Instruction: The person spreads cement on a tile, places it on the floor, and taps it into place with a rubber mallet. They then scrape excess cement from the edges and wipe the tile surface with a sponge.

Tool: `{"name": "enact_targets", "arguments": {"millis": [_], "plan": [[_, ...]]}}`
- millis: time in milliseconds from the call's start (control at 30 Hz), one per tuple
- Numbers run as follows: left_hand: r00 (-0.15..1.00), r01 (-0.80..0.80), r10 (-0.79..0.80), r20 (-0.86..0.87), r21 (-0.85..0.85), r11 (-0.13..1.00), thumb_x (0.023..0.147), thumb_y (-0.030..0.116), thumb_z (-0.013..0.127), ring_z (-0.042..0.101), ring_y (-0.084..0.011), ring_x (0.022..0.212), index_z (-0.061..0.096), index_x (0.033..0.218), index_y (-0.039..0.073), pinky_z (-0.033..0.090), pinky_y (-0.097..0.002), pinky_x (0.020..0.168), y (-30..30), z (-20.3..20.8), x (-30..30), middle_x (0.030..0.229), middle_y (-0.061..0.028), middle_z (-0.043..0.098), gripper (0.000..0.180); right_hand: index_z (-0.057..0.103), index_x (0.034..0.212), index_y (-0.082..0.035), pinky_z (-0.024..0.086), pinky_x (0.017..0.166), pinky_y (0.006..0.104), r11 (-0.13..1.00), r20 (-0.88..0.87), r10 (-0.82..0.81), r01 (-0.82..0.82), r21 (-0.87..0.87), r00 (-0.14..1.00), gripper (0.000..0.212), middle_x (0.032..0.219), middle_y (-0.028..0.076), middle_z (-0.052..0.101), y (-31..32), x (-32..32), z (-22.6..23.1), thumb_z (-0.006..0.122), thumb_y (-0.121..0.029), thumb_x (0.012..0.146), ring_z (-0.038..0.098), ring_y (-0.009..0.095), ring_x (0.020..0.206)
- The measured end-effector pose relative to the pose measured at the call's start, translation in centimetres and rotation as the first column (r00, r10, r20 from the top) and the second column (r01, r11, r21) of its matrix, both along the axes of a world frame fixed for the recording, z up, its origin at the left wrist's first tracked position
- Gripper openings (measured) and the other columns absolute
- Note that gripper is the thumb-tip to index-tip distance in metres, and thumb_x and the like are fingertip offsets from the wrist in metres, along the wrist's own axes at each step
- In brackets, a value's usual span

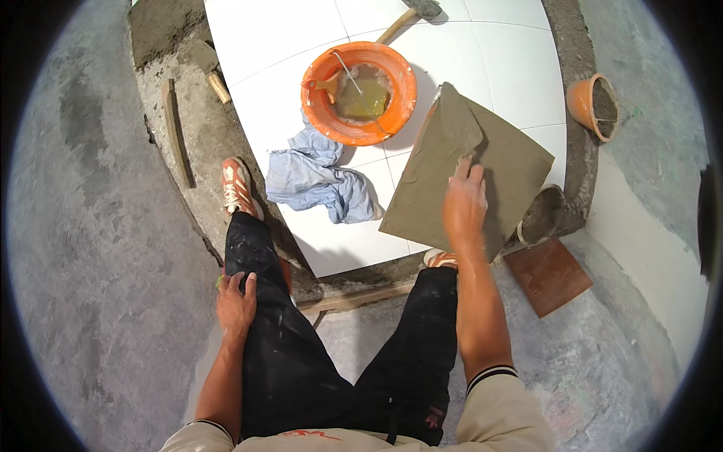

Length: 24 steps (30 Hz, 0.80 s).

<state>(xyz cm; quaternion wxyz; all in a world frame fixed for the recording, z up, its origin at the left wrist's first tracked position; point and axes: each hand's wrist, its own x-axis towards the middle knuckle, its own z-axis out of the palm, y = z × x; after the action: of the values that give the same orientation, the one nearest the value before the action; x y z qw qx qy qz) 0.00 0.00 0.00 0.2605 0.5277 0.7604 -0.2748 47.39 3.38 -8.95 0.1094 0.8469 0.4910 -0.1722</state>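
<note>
My right hand [465, 203] is closed round the handle of a trowel, pressed low over a square tile [429, 200] spread with grey-brown mortar. The trowel blade [459, 124] is coated in the same mortar and hard to tell from the layer beneath. That tile lies tilted on white floor tiles. On my left thigh rests my left hand [236, 305], its fingers laid over the black trouser leg. A small yellow-green thing [220, 282] shows beside those fingers; I cannot make out what it is.
An orange tub [410, 90] of murky water stands on the white tiles [290, 90], beside a blue cloth [320, 177] and a mallet [407, 19]. Rightward are an orange bucket [581, 102], another bucket [544, 215] and a brown tile [548, 277]. A wood strip [177, 132] lies left.
</note>
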Motion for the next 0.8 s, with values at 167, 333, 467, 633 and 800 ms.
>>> {"name": "enact_targets", "arguments": {"millis": [167,333,467,633,800], "plan": [[1.0,0.028,-0.027,-0.014,0.064,0.998,0.106,0.054,0.059,0.063,-0.0428,0.128,0.073,0.133,0.01,0.049,-0.0501,0.108,0.9,-0.7,-0.7,0.137,-0.0193,0.065,0.053,0.052,0.142,0.011,0.065,0.087,0.0432,0.995,0.084,0.087,-0.091,0.051,0.993,0.044,0.122,0.023,0.06,4.5,2.6,-3.4,0.057,-0.008,0.103,0.071,0.039,0.108],[1.0,0.019,-0.02,0.004,0.053,0.998,0.106,0.053,0.058,0.063,-0.043,0.128,0.073,0.132,0.01,0.05,-0.0504,0.108,0.3,-0.4,-0.6,0.137,-0.0202,0.065,0.053,0.055,0.14,0.008,0.065,0.085,0.0432,0.988,0.149,0.029,-0.005,-0.156,0.988,0.041,0.124,0.025,0.062,4.5,9.6,-4.6,0.056,-0.015,0.106,0.071,0.038,0.111],[1.0,0.021,-0.022,0.02,0.059,0.998,0.106,0.053,0.059,0.063,-0.0428,0.128,0.073,0.132,0.01,0.05,-0.0503,0.107,-0.4,-1.1,-1.0,0.137,-0.0207,0.065,0.052,0.058,0.14,0.005,0.062,0.084,0.0477,0.986,0.184,-0.164,0.166,0.003,0.969,0.045,0.122,0.023,0.065,-0.4,14.7,-3.5,0.059,-0.026,0.108,0.073,0.036,0.107],[1.0,0.004,-0.004,0.009,0.01,1.0,0.105,0.055,0.059,0.061,-0.0441,0.129,0.071,0.135,0.011,0.049,-0.0517,0.109,-0.5,-0.5,-0.4,0.144,-0.0207,0.061,0.055,0.061,0.142,-0.001,0.054,0.095,0.052,0.66,-0.523,-0.607,0.746,0.089,0.598,0.046,0.118,0.024,0.073,-3.9,9.4,1.9,0.059,-0.033,0.108,0.071,0.043,0.108],[1.0,0.005,-0.005,0.028,-0.011,1.0,0.105,0.058,0.059,0.061,-0.0438,0.13,0.071,0.136,0.013,0.049,-0.0524,0.11,-0.4,-0.6,-0.5,0.146,-0.0195,0.06,0.056,0.065,0.137,-0.002,0.051,0.1,0.0539,0.867,-0.482,-0.464,0.493,-0.075,0.743,0.043,0.119,0.029,0.073,-3.9,4.2,3.2,0.057,-0.034,0.109,0.067,0.048,0.115]]}}
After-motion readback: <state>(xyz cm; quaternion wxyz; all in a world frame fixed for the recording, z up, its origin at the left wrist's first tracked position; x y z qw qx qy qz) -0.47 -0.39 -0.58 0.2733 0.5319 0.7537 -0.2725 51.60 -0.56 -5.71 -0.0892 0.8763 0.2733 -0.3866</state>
